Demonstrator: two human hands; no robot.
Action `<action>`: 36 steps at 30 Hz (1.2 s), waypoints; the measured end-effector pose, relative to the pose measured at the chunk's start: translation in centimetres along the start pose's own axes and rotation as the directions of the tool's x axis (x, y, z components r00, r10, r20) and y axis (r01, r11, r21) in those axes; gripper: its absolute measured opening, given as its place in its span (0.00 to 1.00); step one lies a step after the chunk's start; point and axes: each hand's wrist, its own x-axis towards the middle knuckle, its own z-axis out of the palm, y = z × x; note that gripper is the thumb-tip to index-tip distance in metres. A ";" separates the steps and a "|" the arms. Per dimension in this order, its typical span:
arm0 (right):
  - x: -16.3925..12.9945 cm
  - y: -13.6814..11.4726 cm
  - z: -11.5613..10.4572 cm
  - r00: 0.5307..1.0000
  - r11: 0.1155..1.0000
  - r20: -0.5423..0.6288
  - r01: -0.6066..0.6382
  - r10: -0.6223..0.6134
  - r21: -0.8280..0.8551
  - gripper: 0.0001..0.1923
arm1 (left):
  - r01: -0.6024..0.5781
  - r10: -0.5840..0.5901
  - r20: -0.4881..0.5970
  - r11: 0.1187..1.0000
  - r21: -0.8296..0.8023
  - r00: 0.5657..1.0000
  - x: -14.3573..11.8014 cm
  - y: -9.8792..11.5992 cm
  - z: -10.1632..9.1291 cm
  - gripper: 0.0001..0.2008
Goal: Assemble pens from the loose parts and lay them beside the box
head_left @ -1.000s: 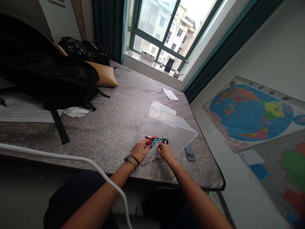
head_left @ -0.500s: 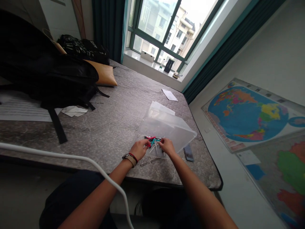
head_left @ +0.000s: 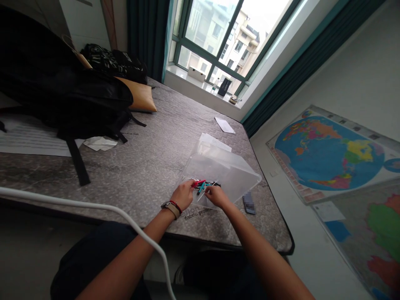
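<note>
A grey quilted mattress (head_left: 150, 166) fills the middle of the view. On its far left lies a black backpack (head_left: 71, 104), one strap trailing toward the near edge, with a tan cushion (head_left: 140, 98) touching its right side and a black patterned bag (head_left: 112, 64) behind. A crumpled white paper (head_left: 100, 143) sits just beside the backpack's lower edge, and a printed white sheet (head_left: 28, 141) lies under it at the left. A small white paper (head_left: 224, 124) lies near the far right corner. A white cable (head_left: 93, 208) curves across the foreground. A window (head_left: 215, 37) with dark green curtains (head_left: 146, 37) stands beyond, and world maps (head_left: 331, 152) lie at the right
</note>
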 end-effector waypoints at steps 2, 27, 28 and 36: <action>0.7 0.0 0.0 1.000 1.000 0.019 -0.005 0.006 -0.024 0.08 | 0.010 -0.010 0.002 1.000 0.008 1.000 0.1 0.0 -0.1 0.13; 2.3 -1.9 -0.7 0.971 0.950 0.231 0.126 -0.059 -0.286 0.17 | 0.083 -0.082 -0.028 0.997 0.010 0.996 0.3 0.0 -0.6 0.14; 2.3 -1.8 -0.8 0.969 0.947 0.238 0.133 -0.063 -0.291 0.17 | 0.083 -0.082 -0.031 0.997 0.009 0.996 0.3 -0.1 -0.5 0.14; 3.5 -3.0 -1.6 0.973 0.930 0.218 0.144 -0.071 -0.338 0.14 | 0.109 -0.108 -0.038 0.994 0.017 0.993 0.1 0.0 -0.3 0.15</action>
